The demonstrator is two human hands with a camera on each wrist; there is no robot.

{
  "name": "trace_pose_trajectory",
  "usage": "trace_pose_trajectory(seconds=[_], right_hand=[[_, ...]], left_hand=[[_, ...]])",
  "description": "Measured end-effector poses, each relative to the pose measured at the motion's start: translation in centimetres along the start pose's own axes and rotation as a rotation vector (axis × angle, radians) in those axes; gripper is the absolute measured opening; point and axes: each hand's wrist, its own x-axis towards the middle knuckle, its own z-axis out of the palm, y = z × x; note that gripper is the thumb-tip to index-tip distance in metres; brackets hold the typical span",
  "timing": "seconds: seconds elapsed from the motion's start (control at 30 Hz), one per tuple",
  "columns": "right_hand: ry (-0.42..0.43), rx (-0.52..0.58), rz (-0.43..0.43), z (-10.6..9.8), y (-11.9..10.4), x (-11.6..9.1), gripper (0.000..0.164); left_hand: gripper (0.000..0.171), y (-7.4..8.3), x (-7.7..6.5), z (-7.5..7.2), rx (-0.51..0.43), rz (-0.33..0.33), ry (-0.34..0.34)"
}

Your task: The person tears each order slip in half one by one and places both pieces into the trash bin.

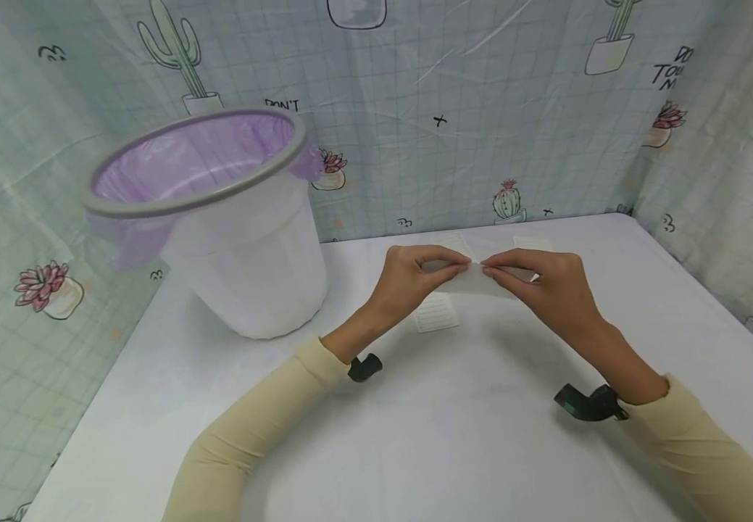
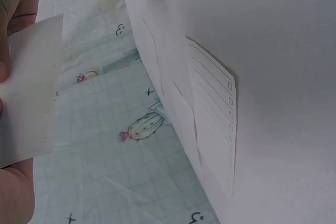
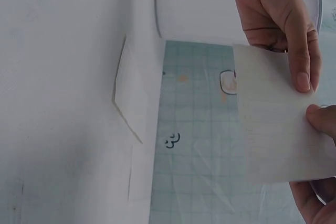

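Observation:
Both hands are raised over the far half of the table, fingertips nearly meeting. My left hand (image 1: 402, 279) pinches the top edge of a small white paper sheet (image 3: 273, 129) between thumb and fingers. Close beside it, my right hand (image 1: 548, 283) pinches the same edge. The sheet hangs down from the fingers, its plain side facing the wrist cameras. Below the hands, a lined paper slip (image 1: 436, 313) lies flat on the table; in the left wrist view, a lined sheet (image 2: 212, 103) shows a column of small boxes along one side.
A white bin (image 1: 259, 261) with a grey rim and a purple liner stands at the left of the white table (image 1: 415, 449). More paper slips (image 1: 533, 243) lie toward the back edge, partly behind the hands. A cactus-print curtain (image 1: 402, 145) hangs behind. Black wrist cameras (image 1: 588, 403) stick out below the forearms.

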Motion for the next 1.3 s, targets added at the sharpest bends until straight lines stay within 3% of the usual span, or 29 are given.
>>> trace_pose_trajectory(seconds=[0.23,0.53,0.8,1.07,1.17,1.3], right_hand=[[0.029,0.012,0.011,0.4,-0.4,0.6,0.019],[0.042,0.041,-0.028,1.1,-0.8,1.3,0.016],[0.091,0.007,-0.142,1.5,-0.9,1.8,0.021],[0.118,-0.02,-0.237,1.4,-1.1,2.0,0.02],[0.114,0.002,-0.242,1.6,-1.2,2.1,0.021],[0.098,0.028,-0.205,1.8,-0.9,2.2,0.022]], left_hand=[[0.014,0.1,0.1,0.0,-0.026,0.027,0.054],[0.013,0.2,-0.2,-0.5,0.016,0.05,0.088],[0.011,0.1,0.1,-0.8,-0.029,-0.061,0.119],[0.015,0.6,0.8,-1.4,-0.165,-0.256,0.106],[0.014,0.4,0.8,-1.7,-0.154,-0.261,0.112],[0.013,0.0,0.5,-1.9,-0.088,-0.2,0.11]])
